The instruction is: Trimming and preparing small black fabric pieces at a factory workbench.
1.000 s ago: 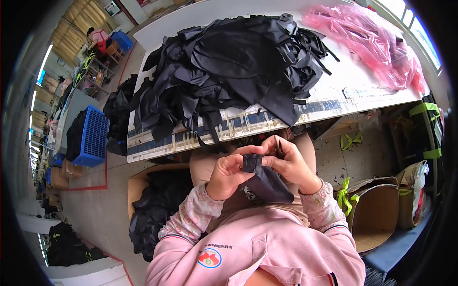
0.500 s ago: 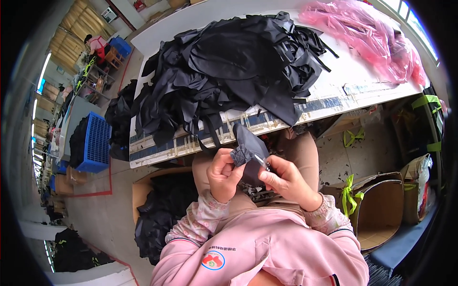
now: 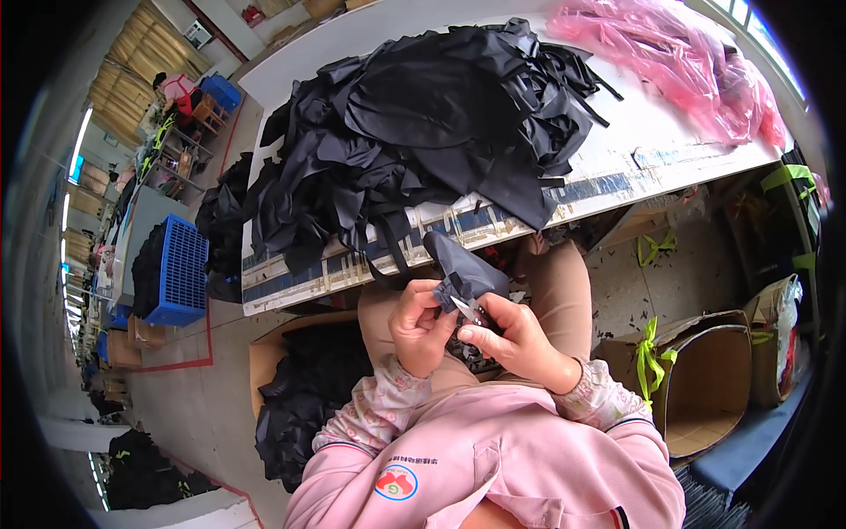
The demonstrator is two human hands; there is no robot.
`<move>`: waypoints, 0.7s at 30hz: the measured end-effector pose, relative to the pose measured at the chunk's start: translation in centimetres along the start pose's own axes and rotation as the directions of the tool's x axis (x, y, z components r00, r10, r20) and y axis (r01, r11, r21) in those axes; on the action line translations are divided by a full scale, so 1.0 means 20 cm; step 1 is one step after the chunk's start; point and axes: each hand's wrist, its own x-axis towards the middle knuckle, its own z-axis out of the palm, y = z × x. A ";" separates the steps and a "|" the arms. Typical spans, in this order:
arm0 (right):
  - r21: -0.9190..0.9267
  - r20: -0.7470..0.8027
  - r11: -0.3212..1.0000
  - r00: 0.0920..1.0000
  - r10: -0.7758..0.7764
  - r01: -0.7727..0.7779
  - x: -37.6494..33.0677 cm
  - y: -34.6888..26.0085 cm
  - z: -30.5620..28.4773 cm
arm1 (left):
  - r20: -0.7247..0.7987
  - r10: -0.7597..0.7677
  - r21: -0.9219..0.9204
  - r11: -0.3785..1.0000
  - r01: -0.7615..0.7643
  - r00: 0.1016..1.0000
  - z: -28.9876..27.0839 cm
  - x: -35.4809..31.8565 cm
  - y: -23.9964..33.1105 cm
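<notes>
Over my lap, my left hand pinches the edge of a piece of black fabric between thumb and fingers. The rest of that piece spreads toward the table edge. My right hand is closed around small metal scissors. Their pale blades lie against the fabric edge, right beside the left fingertips. Most of the scissors' handle is hidden in my fingers. In front of both hands, a large heap of black fabric covers much of the table, some strips hanging over its near edge.
The white table has a worn, taped edge. Pink plastic sheeting lies at its far right. A carton of black fabric stands at my left, an open carton at my right. A blue crate is farther left. Another person works far off.
The scissors have moved left and down to the fabric edge by my left fingers. My left hand still grips the fabric, which has tilted slightly.
</notes>
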 end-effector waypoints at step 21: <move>-0.143 -0.039 0.988 0.997 -0.060 0.054 0.00 -0.04 -0.02 | 0.025 0.015 0.063 0.998 -0.016 1.000 -0.01 -0.01 -0.02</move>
